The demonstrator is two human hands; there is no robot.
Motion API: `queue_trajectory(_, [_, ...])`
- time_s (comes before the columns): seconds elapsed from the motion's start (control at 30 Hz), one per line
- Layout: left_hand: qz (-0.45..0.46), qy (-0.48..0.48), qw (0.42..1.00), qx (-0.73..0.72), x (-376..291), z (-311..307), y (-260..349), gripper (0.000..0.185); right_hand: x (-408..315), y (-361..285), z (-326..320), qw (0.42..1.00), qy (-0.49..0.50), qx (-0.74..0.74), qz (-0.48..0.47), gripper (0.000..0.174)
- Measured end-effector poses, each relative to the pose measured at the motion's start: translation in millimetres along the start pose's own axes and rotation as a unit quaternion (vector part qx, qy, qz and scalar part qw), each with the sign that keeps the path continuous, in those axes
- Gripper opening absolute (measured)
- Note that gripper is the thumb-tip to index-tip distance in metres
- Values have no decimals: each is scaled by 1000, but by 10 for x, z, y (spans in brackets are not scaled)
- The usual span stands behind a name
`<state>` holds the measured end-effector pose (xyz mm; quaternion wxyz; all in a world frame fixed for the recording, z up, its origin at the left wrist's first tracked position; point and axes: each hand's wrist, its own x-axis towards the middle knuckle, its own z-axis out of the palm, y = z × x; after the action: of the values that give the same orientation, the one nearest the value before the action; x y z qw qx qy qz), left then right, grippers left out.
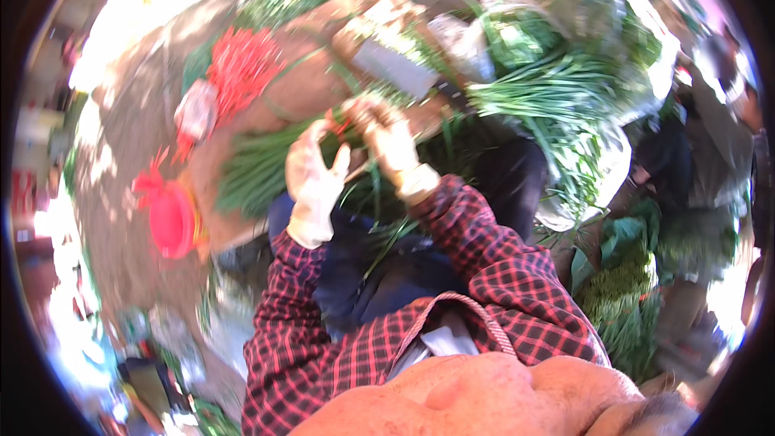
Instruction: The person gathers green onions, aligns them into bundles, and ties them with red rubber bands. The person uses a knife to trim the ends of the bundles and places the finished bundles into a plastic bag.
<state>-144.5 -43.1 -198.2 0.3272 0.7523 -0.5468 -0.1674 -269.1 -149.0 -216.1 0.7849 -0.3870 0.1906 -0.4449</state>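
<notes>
A bundle of long green stalks, like garlic chives (260, 163), lies in front of me, its tips to the left. Both my hands wear pale gloves. My left hand (315, 175) is at the bundle's near side, its thumb apart from the fingers. My right hand (387, 139) is bent at the bundle's right end, fingertips on a red tie (339, 123) between the hands. Whether the left fingertips pinch the tie is blurred. Beyond my right hand, a grey block (396, 66) rests among cut green bits. Loose blades hang over my lap.
A heap of red ties (242, 72) lies at the upper left, above a pink plastic basket (172, 221). More long green stalks (545, 88) and bagged greens (524, 36) are at the upper right. Green bundles (623, 315) stand at the lower right. Another person (714, 127) is at the far right.
</notes>
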Motion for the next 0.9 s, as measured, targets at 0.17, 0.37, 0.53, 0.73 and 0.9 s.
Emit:
queue_trajectory(0.17, [-149, -171, 708, -668, -205, 140, 112, 56, -247, -134, 70, 915, -45, -361, -175, 12])
queue_trajectory(0.37, [-225, -110, 631, -734, -56, 320, -93, 39, -486, -303, 28, 765, -161, -524, -338, 24])
queue_trajectory(0.53, [-195, -49, 738, -644, -202, 480, -64, 32, -314, -599, -6, 830, -152, -525, -106, 32])
queue_trajectory(0.73, [-188, -7, 745, -640, -179, 595, 11, 26, 106, -289, 148, 647, -193, -718, -170, 17])
queue_trajectory(0.9, [-213, 7, 754, -622, -154, 483, 93, 20, 202, -66, 84, 703, -163, -647, -246, 16])
